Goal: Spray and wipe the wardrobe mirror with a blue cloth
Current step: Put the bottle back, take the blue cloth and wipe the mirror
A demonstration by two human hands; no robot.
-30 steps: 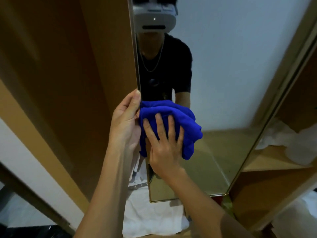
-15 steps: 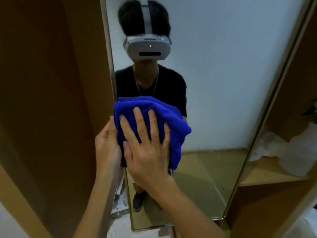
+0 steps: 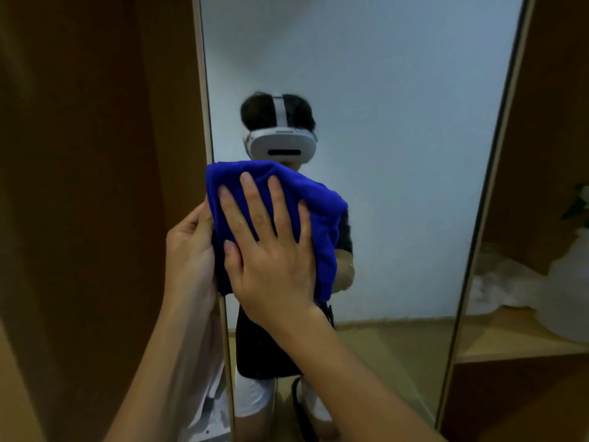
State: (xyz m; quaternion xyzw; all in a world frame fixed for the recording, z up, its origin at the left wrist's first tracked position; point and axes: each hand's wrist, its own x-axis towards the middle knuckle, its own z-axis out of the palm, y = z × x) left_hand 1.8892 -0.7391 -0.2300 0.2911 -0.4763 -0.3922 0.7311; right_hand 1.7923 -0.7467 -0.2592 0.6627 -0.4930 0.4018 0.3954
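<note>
The right hand (image 3: 271, 250) lies flat with fingers spread, pressing the cloth (image 3: 280, 218) against the mirror (image 3: 398, 154) near its left edge. The left hand (image 3: 191, 247) holds that edge just beside the cloth, seemingly curled round the frame, though its fingertips are hidden. Farther right, a shelf (image 3: 497, 342) carries pale, blurred things.

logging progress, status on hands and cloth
Right hand flat, pressing blue cloth on mirror. Left hand grips mirror's left edge. Nothing in the way.
</note>
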